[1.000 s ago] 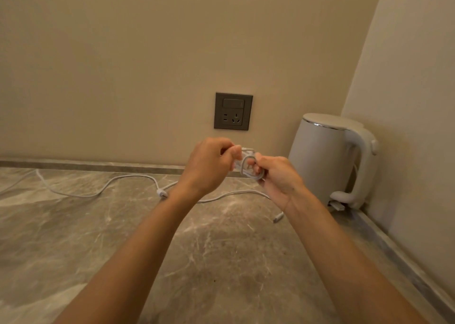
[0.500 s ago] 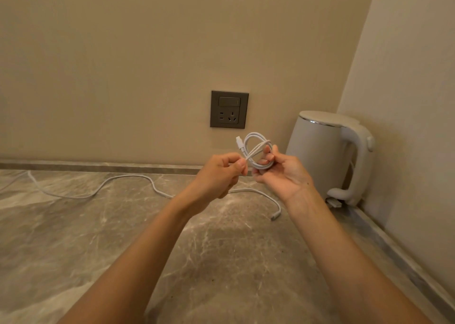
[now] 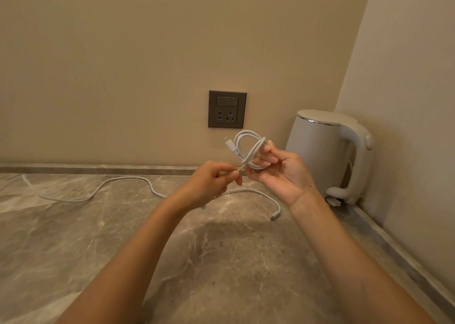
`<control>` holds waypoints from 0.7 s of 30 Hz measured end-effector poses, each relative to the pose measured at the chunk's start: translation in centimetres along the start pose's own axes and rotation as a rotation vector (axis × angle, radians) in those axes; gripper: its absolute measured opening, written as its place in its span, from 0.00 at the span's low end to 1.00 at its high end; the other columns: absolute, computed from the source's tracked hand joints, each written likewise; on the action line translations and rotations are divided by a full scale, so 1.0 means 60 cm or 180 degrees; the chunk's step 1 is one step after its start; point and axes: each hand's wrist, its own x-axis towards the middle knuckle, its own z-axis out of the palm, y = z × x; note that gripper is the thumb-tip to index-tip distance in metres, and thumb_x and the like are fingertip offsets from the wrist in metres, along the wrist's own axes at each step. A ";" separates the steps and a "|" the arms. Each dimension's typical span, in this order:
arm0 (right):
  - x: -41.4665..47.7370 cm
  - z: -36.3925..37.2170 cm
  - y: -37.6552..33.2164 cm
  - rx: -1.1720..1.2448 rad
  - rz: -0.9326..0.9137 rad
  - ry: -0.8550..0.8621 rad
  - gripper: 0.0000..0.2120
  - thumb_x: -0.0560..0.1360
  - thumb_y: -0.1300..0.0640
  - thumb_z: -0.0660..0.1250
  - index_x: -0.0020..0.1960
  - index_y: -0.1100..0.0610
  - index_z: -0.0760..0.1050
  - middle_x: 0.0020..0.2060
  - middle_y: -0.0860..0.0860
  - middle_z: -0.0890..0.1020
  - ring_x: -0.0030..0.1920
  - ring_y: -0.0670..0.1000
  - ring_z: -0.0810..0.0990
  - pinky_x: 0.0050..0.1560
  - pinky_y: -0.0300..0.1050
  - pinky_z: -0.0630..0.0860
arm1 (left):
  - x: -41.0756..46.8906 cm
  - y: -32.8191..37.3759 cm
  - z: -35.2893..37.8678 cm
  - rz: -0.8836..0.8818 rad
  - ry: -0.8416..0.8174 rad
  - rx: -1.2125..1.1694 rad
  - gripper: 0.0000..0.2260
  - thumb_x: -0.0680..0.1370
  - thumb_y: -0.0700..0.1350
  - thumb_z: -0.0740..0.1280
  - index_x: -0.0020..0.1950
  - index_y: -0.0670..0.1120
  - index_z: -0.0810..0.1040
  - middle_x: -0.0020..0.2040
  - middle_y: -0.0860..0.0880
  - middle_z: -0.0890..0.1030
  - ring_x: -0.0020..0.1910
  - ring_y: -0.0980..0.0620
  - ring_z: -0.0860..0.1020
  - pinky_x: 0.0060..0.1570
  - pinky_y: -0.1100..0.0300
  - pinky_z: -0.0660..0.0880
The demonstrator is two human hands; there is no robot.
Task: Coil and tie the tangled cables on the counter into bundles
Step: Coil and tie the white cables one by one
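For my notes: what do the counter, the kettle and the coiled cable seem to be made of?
Counter: polished grey-brown stone or stone-look slab, judging by pale veins and a soft sheen. Kettle: matte white body, probably plastic, with a shiny metal-looking ring below the lid. Coiled cable: white, possibly a braided fabric sheath, given its fine woven-looking texture.

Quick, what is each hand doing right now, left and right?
Left hand: closed, pinching the loose tail of the coiled white cable.
Right hand: closed, holding the coiled white cable by its loops.
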 end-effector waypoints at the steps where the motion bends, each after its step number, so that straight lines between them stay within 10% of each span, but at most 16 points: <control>1: -0.001 -0.001 -0.001 -0.0148 0.0071 -0.0127 0.11 0.69 0.59 0.63 0.30 0.59 0.75 0.23 0.48 0.64 0.24 0.46 0.64 0.48 0.43 0.68 | 0.001 -0.004 -0.007 -0.0013 -0.0025 0.0135 0.11 0.79 0.42 0.61 0.39 0.47 0.78 0.23 0.54 0.67 0.24 0.56 0.63 0.26 0.65 0.62; 12: -0.014 0.001 0.001 -0.2589 0.0926 -0.0598 0.12 0.69 0.56 0.61 0.28 0.58 0.74 0.23 0.48 0.63 0.26 0.44 0.62 0.32 0.34 0.66 | 0.004 -0.022 -0.039 -0.0456 -0.0256 0.2045 0.10 0.76 0.38 0.64 0.36 0.45 0.79 0.33 0.50 0.79 0.30 0.56 0.72 0.35 0.60 0.70; 21: -0.006 -0.009 0.018 -0.3805 0.1331 -0.0515 0.17 0.79 0.63 0.57 0.32 0.60 0.72 0.22 0.47 0.68 0.26 0.44 0.65 0.35 0.37 0.66 | 0.004 -0.008 -0.012 -0.0333 -0.0285 0.2953 0.06 0.78 0.39 0.63 0.53 0.41 0.78 0.54 0.42 0.78 0.52 0.45 0.76 0.51 0.53 0.72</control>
